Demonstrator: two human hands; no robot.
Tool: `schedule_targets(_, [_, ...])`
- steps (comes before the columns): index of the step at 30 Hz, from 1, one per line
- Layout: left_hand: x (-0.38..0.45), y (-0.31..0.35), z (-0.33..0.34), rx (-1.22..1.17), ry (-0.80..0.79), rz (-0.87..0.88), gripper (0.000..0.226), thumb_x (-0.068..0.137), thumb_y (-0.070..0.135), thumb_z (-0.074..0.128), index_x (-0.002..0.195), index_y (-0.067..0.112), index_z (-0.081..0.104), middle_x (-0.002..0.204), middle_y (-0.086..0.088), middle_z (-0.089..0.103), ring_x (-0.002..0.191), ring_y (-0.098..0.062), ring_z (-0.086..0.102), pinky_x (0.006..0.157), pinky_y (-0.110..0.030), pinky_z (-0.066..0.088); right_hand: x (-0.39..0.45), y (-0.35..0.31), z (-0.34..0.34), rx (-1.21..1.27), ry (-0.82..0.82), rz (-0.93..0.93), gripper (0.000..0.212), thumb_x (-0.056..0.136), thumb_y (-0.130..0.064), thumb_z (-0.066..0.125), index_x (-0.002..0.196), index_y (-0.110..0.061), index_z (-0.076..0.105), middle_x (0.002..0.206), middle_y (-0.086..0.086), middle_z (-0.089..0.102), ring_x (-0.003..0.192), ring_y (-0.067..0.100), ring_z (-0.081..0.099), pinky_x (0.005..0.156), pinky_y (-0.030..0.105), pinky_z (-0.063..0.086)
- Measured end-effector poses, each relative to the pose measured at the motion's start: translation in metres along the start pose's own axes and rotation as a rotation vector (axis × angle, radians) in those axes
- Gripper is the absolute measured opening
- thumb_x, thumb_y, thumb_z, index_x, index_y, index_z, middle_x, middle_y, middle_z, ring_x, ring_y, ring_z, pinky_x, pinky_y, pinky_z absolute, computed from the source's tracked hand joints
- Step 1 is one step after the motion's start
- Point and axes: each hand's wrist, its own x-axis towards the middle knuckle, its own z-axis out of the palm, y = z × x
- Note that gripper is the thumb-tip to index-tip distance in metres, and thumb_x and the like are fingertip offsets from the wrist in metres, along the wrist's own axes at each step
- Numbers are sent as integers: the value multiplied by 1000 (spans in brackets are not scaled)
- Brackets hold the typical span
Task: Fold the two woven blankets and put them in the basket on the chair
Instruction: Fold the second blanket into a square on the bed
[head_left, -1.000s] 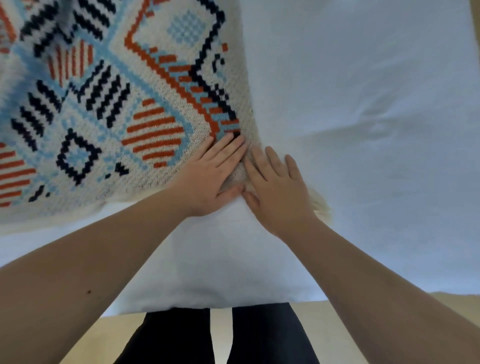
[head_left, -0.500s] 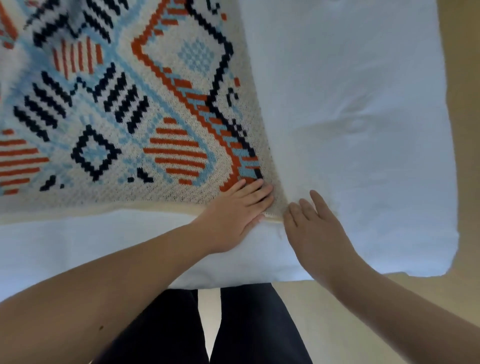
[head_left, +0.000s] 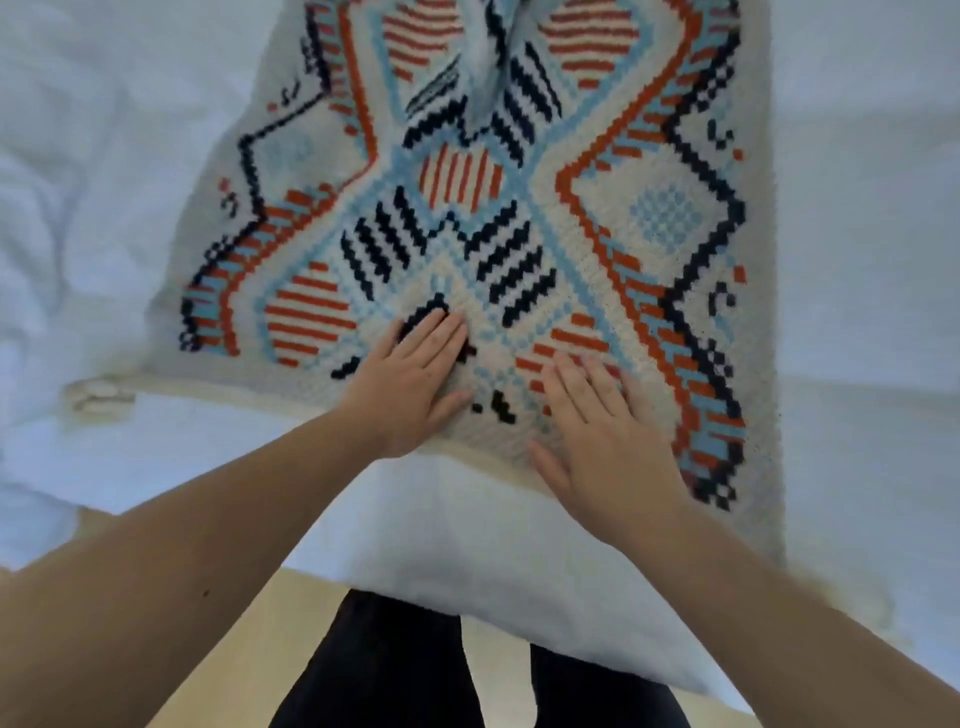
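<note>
Woven blanket (head_left: 519, 223), patterned, spread on white bed (head_left: 104, 208).
Left hand (head_left: 410, 384) and right hand (head_left: 608, 447): flat on near edge, grip open, holding nothing.

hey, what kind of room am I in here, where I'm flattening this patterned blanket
Probably a bedroom. The woven blanket lies on rumpled white bedding that looks like a bed, and pale wood-toned floor shows below its edge. Both hands press flat on the blanket. No chair or basket is in view.

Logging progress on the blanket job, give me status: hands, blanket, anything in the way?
Left hand and right hand flat, open, on patterned blanket. Blanket spread on white bed, ridge at far end. Basket, second blanket not visible.
</note>
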Motion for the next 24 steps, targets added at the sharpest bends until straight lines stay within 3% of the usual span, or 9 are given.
schedule_targets(5, [-21, -107, 23, -66, 85, -185, 84, 88, 70, -13, 157, 20, -13, 162, 3, -19, 149, -15, -24, 123, -43, -13, 85, -73, -1, -25, -38, -90, 73, 97, -59, 23, 150, -10, 38, 156, 6, 36, 144, 25, 34, 116, 50, 27])
schedule_targets(6, [-22, -128, 26, -95, 113, -229, 86, 88, 71, -12, 157, 19, -10, 162, 2, -19, 149, -16, -23, 123, -44, -13, 103, -90, 2, -27, -64, -91, 76, 97, -61, 17, 152, -12, 31, 159, 4, 28, 147, 23, 28, 118, 49, 23])
schedule_targets(8, [-20, -166, 30, -139, 161, -323, 85, 90, 71, -9, 158, 20, -10, 160, 0, -23, 150, -18, -22, 123, -46, -11, 135, -119, 9, 0, -95, -110, 78, 92, -67, 1, 154, -19, 1, 161, -1, 0, 150, 16, 1, 120, 43, 1])
schedule_targets(10, [-15, -208, 33, -251, 187, -423, 80, 95, 69, 1, 158, 23, -15, 160, -1, -29, 149, -19, -26, 123, -45, -11, 166, -149, 14, 29, -111, -101, 76, 88, -69, -5, 149, -24, -16, 160, -5, -14, 148, 13, -17, 120, 39, -10])
schedule_targets(15, [-6, -289, 38, -388, 146, -504, 73, 97, 67, 10, 157, 35, -15, 164, -14, -22, 152, -31, -19, 124, -46, -6, 235, -219, 4, 38, -124, -72, 84, 88, -69, 3, 157, -21, -5, 165, -3, -9, 151, 15, -13, 122, 41, -7])
schedule_targets(17, [-4, -308, 36, -448, 168, -530, 67, 101, 63, 17, 158, 37, -6, 167, -14, 0, 153, -34, 2, 123, -47, 10, 261, -237, 1, 15, -148, -48, 80, 93, -68, 9, 156, -23, -12, 163, -5, -18, 150, 14, -18, 122, 42, -6])
schedule_targets(20, [0, -321, 28, -659, 276, -493, 61, 104, 52, 34, 158, 40, 9, 147, -6, 39, 130, -25, 40, 105, -39, 39, 292, -250, -3, 7, -228, 30, 81, 96, -68, 20, 155, -26, -18, 161, -6, -25, 148, 14, -23, 123, 44, -5])
schedule_targets(22, [-4, -321, 28, -796, 279, -469, 60, 104, 49, 38, 157, 44, 10, 135, -3, 50, 112, -19, 52, 90, -30, 43, 297, -251, 0, 16, -267, 41, 85, 94, -72, 22, 154, -28, -20, 160, -6, -28, 147, 15, -26, 122, 47, -6])
schedule_targets(24, [-13, -320, 38, -858, 227, -438, 59, 105, 47, 39, 156, 48, 9, 131, -4, 60, 107, -19, 60, 87, -27, 44, 291, -253, 7, -28, -311, 6, 90, 91, -78, 18, 152, -28, -24, 157, -3, -34, 145, 19, -31, 120, 50, -11])
